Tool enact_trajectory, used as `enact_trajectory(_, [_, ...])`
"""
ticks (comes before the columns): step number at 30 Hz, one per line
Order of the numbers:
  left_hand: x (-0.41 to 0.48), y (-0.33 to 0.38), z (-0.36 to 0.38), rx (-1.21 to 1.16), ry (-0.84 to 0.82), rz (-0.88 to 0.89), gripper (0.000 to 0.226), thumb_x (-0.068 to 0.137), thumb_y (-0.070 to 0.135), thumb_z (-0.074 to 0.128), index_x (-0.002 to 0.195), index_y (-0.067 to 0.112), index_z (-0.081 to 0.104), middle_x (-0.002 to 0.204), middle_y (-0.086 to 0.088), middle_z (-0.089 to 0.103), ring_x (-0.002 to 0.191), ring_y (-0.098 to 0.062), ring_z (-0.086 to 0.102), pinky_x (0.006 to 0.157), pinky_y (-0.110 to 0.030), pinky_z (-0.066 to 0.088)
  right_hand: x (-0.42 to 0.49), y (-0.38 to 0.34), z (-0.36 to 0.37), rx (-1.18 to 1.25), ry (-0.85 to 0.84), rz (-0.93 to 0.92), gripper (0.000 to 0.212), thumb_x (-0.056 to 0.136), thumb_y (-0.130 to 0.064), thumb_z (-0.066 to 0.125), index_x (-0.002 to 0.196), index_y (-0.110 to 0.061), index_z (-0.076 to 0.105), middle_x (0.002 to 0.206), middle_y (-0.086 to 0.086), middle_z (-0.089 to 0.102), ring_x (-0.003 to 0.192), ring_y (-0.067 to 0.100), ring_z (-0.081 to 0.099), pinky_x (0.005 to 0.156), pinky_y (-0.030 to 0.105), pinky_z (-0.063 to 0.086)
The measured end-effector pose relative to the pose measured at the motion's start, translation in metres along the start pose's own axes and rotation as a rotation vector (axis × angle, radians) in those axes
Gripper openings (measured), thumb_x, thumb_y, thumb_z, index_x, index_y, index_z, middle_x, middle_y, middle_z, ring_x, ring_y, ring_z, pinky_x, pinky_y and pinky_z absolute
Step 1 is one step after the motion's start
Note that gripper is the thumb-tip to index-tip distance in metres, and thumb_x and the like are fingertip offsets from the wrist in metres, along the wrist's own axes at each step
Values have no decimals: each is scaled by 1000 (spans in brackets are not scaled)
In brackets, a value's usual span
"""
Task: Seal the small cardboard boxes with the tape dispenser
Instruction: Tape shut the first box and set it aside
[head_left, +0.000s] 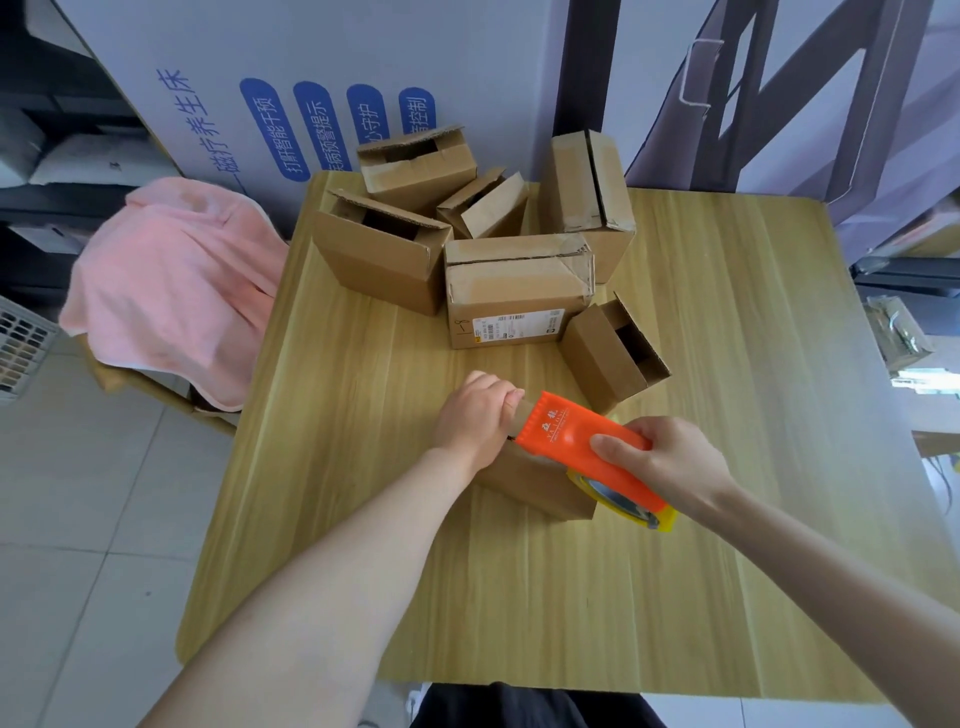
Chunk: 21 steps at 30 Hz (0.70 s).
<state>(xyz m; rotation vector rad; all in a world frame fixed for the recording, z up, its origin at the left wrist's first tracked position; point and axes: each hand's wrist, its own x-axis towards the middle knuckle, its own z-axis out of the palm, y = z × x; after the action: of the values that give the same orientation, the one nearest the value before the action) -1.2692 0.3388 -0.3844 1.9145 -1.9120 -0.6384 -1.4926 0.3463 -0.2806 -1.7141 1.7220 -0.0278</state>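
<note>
right hand (670, 462) gripping the orange tape dispenser (582, 441) on a small box (540, 486) while the left hand (475, 415) holds its far end, six more boxes (514, 291) piled behind on the wooden table (727, 364)

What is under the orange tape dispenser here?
The tape dispenser lies over a small cardboard box held by the left hand. The box's top is covered, so flaps and tape cannot be seen.

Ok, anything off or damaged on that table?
Two things. The labelled box mid-table has wrinkled tape and a crumpled top right corner. Behind it a small open box lies tilted among the others. Nothing spilled.
</note>
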Motion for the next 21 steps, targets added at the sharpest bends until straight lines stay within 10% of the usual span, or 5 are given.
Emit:
enact_trajectory(13, [1,5,0,199,-11,41,41,102,31,31,101,12,67,98,0,64,100,-18,49,77,-30,44,-26,76,-7,-184,1,60,27,83,-60,58,79,-34,65,64,-14,64,57,1,60,49,22,42])
enact_trajectory(21, [-3,31,14,422,-97,159,43,101,35,24,113,24,63,114,9,64,117,-15,51,119,-46,3,-12,89,4,-74,9,72,37,65,-73,40,63,-39,56,58,-18,60,46,1,60,37,14,30])
